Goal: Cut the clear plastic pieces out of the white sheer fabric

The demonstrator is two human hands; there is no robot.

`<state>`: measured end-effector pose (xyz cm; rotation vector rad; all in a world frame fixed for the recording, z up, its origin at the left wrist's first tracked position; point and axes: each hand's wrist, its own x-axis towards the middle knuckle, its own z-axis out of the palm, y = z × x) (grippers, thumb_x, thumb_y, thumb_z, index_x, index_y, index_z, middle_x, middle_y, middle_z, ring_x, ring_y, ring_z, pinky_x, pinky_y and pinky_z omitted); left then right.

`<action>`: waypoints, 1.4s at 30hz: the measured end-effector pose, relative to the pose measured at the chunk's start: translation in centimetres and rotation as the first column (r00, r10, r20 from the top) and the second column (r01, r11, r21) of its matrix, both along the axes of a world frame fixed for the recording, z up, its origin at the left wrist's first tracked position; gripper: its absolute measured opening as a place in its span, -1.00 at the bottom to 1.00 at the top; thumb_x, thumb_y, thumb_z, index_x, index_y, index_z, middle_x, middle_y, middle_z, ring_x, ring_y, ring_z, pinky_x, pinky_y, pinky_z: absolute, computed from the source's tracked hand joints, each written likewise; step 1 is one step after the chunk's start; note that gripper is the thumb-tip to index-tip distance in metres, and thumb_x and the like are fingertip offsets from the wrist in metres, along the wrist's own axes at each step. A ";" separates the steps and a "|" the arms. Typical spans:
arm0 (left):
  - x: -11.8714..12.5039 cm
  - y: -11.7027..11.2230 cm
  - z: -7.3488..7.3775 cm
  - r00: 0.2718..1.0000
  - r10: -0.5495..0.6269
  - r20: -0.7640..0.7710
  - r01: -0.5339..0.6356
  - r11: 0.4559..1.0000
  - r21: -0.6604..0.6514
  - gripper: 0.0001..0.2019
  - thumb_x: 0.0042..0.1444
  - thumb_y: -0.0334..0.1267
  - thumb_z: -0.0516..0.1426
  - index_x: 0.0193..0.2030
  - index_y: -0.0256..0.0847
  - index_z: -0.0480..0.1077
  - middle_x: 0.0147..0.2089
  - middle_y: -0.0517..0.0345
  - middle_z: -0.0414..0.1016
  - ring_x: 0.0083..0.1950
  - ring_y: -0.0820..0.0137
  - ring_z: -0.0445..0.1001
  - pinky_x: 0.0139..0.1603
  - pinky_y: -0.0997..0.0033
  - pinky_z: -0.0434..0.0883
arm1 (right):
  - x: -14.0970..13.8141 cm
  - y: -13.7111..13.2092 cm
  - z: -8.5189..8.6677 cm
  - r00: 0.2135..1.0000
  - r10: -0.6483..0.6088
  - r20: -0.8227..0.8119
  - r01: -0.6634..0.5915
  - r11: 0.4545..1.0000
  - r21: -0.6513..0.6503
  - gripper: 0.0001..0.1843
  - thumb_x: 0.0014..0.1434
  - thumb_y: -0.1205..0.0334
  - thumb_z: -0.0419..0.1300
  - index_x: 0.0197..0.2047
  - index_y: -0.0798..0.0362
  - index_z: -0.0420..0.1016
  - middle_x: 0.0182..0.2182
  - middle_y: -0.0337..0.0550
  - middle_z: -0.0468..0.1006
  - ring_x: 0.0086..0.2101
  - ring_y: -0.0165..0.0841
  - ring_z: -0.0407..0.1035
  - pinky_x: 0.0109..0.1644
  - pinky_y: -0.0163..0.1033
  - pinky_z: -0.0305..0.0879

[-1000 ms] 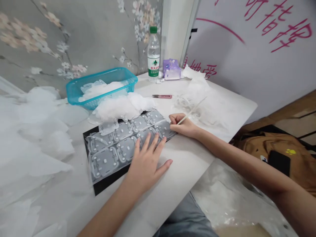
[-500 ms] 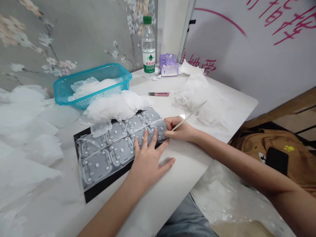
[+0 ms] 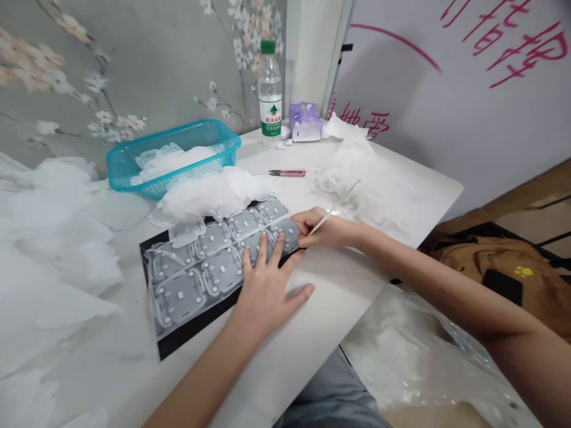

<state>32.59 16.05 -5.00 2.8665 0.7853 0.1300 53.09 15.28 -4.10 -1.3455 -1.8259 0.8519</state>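
Observation:
A translucent sheet of moulded silicone pads (image 3: 196, 270) lies on a black mat (image 3: 191, 330) on the white table (image 3: 330, 297). My left hand (image 3: 267, 285) rests flat on the sheet's right part, fingers spread. At the sheet's right end, my right hand (image 3: 323, 229) pinches a thin pale stick (image 3: 333, 210) like a pen, its tip down at the sheet's edge.
A teal basket (image 3: 172, 154) of white pieces stands behind the sheet, with more white pieces (image 3: 209, 193) heaped before it. Pink snips (image 3: 288, 173), a water bottle (image 3: 270, 95) and a purple tissue pack (image 3: 306, 122) lie farther back. White scraps (image 3: 366, 178) spread at right. A brown bag (image 3: 513, 279) sits on the floor.
My right hand has slid a little left along the sheet's right end with the stick. My left hand has stayed flat on the sheet.

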 end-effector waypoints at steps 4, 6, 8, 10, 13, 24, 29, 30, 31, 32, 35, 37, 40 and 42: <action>-0.2 -0.1 -0.2 1.000 -0.005 0.011 0.004 1.000 0.012 -0.43 0.17 0.15 -0.08 0.27 -0.03 0.17 0.41 -0.03 -0.05 0.39 -0.15 -0.13 0.19 -0.40 -0.01 | 1.1 -0.2 -0.4 0.998 -0.053 -0.041 0.052 0.998 -0.034 -0.73 -0.16 0.42 0.10 -0.63 0.05 0.00 -0.67 -0.44 0.05 -0.59 -0.59 -0.08 -0.55 -0.42 -0.14; -0.2 -0.1 -0.4 1.000 -0.002 0.016 0.001 1.000 0.022 -0.38 0.18 0.13 -0.07 0.30 -0.13 0.11 0.42 -0.05 -0.06 0.40 -0.14 -0.14 0.21 -0.38 -0.01 | 1.3 -0.2 -0.7 0.991 -0.102 -0.090 0.098 0.994 -0.049 -0.74 -0.15 0.41 0.09 -0.63 0.05 0.00 -0.67 -0.44 0.05 -0.60 -0.60 -0.09 -0.56 -0.43 -0.15; -0.2 -0.1 -0.4 1.000 0.000 0.014 0.000 1.000 0.031 -0.36 0.18 0.13 -0.08 0.31 -0.18 0.11 0.41 -0.05 -0.06 0.40 -0.13 -0.15 0.22 -0.37 -0.01 | 1.3 0.0 -1.0 0.983 -0.132 -0.126 0.124 0.990 -0.074 -0.74 -0.16 0.39 0.09 -0.63 0.05 0.00 -0.68 -0.45 0.04 -0.61 -0.60 -0.10 -0.57 -0.44 -0.16; -0.2 0.0 -0.4 1.000 -0.003 0.007 0.002 0.999 0.035 -0.38 0.18 0.14 -0.09 0.29 -0.15 0.15 0.42 -0.03 -0.06 0.40 -0.13 -0.14 0.22 -0.36 -0.01 | 1.1 0.3 -1.0 0.983 -0.119 -0.137 0.107 0.990 -0.095 -0.75 -0.16 0.38 0.09 -0.63 0.05 0.01 -0.69 -0.46 0.04 -0.61 -0.60 -0.10 -0.57 -0.44 -0.17; -0.1 0.1 -0.2 1.000 -0.004 -0.002 0.004 1.000 0.028 -0.40 0.17 0.14 -0.06 0.26 -0.11 0.20 0.41 -0.04 -0.03 0.39 -0.15 -0.12 0.21 -0.37 0.00 | 0.4 0.9 -0.7 0.991 -0.060 -0.120 0.050 0.995 -0.088 -0.75 -0.16 0.39 0.10 -0.63 0.05 0.02 -0.69 -0.46 0.04 -0.60 -0.60 -0.10 -0.57 -0.44 -0.17; 0.0 0.0 -0.1 1.000 0.016 0.000 -0.016 1.000 0.014 -0.44 0.14 0.14 -0.03 0.22 -0.07 0.23 0.41 -0.01 -0.02 0.39 -0.13 -0.11 0.22 -0.37 -0.01 | 1.8 0.9 0.7 0.995 -0.003 0.103 0.009 0.998 -0.062 -0.74 -0.19 0.47 0.10 -0.64 0.06 0.04 -0.71 -0.46 0.06 -0.61 -0.60 -0.07 -0.57 -0.44 -0.14; 0.0 0.0 -0.2 1.000 0.016 0.008 -0.016 1.000 0.015 -0.43 0.14 0.15 -0.05 0.22 -0.07 0.23 0.40 -0.03 -0.01 0.39 -0.13 -0.11 0.21 -0.38 0.00 | 1.0 1.0 0.1 1.000 -0.003 -0.018 0.001 0.994 -0.106 -0.77 -0.15 0.42 0.09 -0.61 0.06 0.04 -0.69 -0.46 0.04 -0.60 -0.60 -0.08 -0.57 -0.45 -0.14; 0.0 0.1 -0.2 1.000 0.016 0.013 -0.016 1.000 0.020 -0.43 0.14 0.15 -0.05 0.22 -0.07 0.23 0.40 -0.04 0.00 0.39 -0.13 -0.11 0.21 -0.38 0.00 | 0.8 1.0 0.0 0.999 0.003 -0.042 -0.007 0.995 -0.104 -0.77 -0.15 0.41 0.09 -0.61 0.05 0.04 -0.68 -0.46 0.04 -0.60 -0.60 -0.08 -0.57 -0.45 -0.14; 0.0 0.1 -0.2 1.000 0.016 0.017 -0.016 1.000 0.024 -0.43 0.14 0.15 -0.05 0.22 -0.07 0.23 0.40 -0.04 0.00 0.39 -0.13 -0.10 0.21 -0.38 0.01 | 0.6 1.0 -0.1 0.999 0.006 -0.050 -0.011 0.995 -0.095 -0.77 -0.15 0.40 0.09 -0.61 0.05 0.03 -0.69 -0.46 0.03 -0.60 -0.59 -0.08 -0.56 -0.44 -0.14; -0.1 0.0 -0.3 1.000 0.016 0.019 -0.016 0.999 0.028 -0.43 0.14 0.15 -0.04 0.22 -0.07 0.23 0.40 -0.04 0.01 0.39 -0.13 -0.10 0.20 -0.37 0.01 | 0.6 0.9 -0.1 0.999 0.008 -0.039 -0.011 0.996 -0.086 -0.76 -0.16 0.40 0.09 -0.62 0.05 0.02 -0.69 -0.46 0.03 -0.60 -0.59 -0.09 -0.56 -0.44 -0.14; -0.1 0.0 -0.2 1.000 0.014 0.013 -0.015 1.000 0.023 -0.43 0.14 0.15 -0.03 0.21 -0.07 0.24 0.40 -0.03 0.00 0.39 -0.13 -0.10 0.21 -0.36 0.01 | 1.3 0.7 0.3 0.999 -0.029 0.046 0.032 0.997 -0.074 -0.77 -0.18 0.40 0.09 -0.63 0.06 0.03 -0.70 -0.46 0.03 -0.60 -0.59 -0.08 -0.56 -0.43 -0.14; -0.1 0.0 -0.1 1.000 0.015 0.007 -0.015 1.000 0.013 -0.44 0.14 0.15 -0.03 0.21 -0.06 0.24 0.40 -0.03 -0.01 0.39 -0.12 -0.11 0.21 -0.36 0.00 | 1.9 0.5 0.5 0.992 -0.078 0.098 0.085 0.994 -0.072 -0.77 -0.19 0.40 0.09 -0.64 0.06 0.03 -0.70 -0.46 0.03 -0.60 -0.59 -0.08 -0.56 -0.43 -0.15; -0.1 0.0 0.0 1.000 0.018 0.011 -0.018 1.000 0.008 -0.44 0.13 0.14 -0.02 0.21 -0.07 0.24 0.40 -0.02 -0.01 0.40 -0.12 -0.12 0.21 -0.37 -0.01 | 2.5 0.4 0.6 0.986 -0.106 0.128 0.115 0.991 -0.069 -0.77 -0.20 0.39 0.09 -0.65 0.05 0.03 -0.70 -0.45 0.05 -0.61 -0.58 -0.07 -0.55 -0.42 -0.15; -0.2 0.0 0.0 0.999 0.016 0.031 -0.017 1.000 0.012 -0.44 0.13 0.13 -0.01 0.20 -0.08 0.25 0.40 -0.03 0.01 0.39 -0.12 -0.09 0.22 -0.35 0.00 | 2.8 0.3 0.3 0.982 -0.161 0.096 0.165 0.986 -0.031 -0.75 -0.17 0.36 0.11 -0.64 0.04 0.03 -0.69 -0.44 0.04 -0.61 -0.57 -0.07 -0.54 -0.41 -0.13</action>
